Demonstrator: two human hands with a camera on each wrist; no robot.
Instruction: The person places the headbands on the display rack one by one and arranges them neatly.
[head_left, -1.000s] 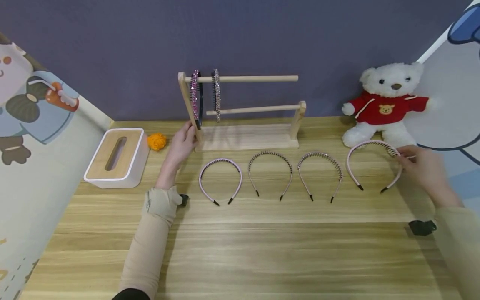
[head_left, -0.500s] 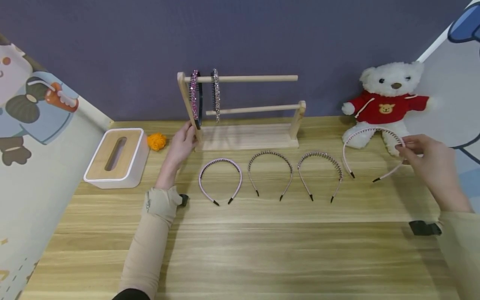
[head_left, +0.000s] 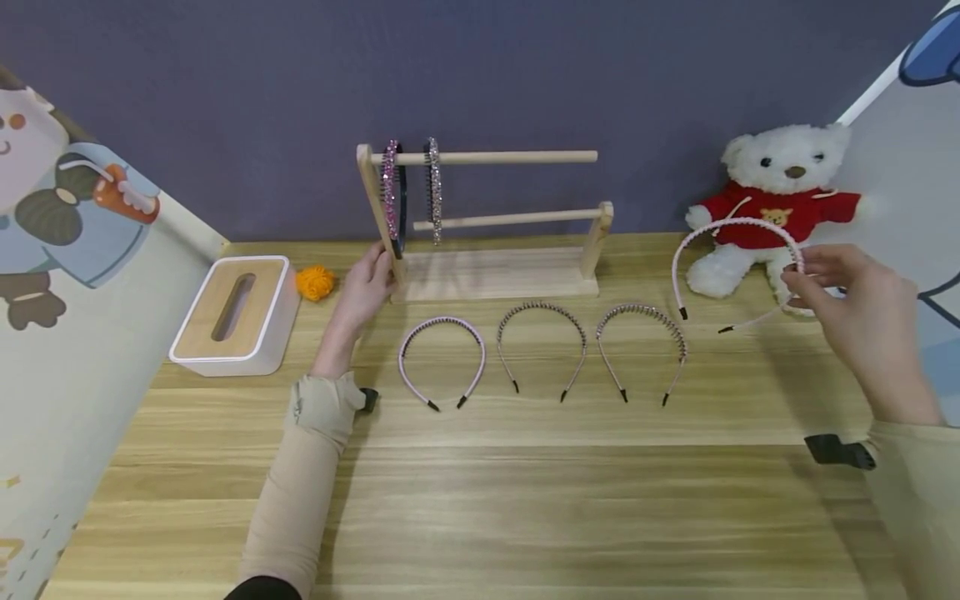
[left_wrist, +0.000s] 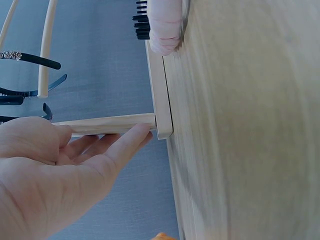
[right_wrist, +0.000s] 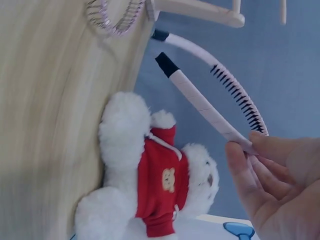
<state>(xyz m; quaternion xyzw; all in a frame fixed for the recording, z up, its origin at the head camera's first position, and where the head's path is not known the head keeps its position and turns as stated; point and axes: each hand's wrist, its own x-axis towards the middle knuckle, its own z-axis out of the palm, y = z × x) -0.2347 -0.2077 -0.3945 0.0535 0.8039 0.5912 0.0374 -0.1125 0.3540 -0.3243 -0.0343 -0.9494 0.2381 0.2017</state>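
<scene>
In the head view my right hand pinches a pale pink toothed headband by one side, raised in front of the teddy bear. The right wrist view shows this ribbon-wrapped headband between thumb and fingertips, its black tips pointing away. At the left end of a wooden rack, my left hand grips the upright post low down, near the base. A pink jewelled headband and a silver jewelled one hang from the rack's upper bar.
Three headbands lie in a row before the rack: a lilac one, a thin beaded one and another beaded one. A tissue box and an orange yarn ball stand left. A dark wall rises behind.
My right hand has lifted the pale pink headband off the table, raising it up and slightly left while turning it. The left hand stays on the rack's post.
</scene>
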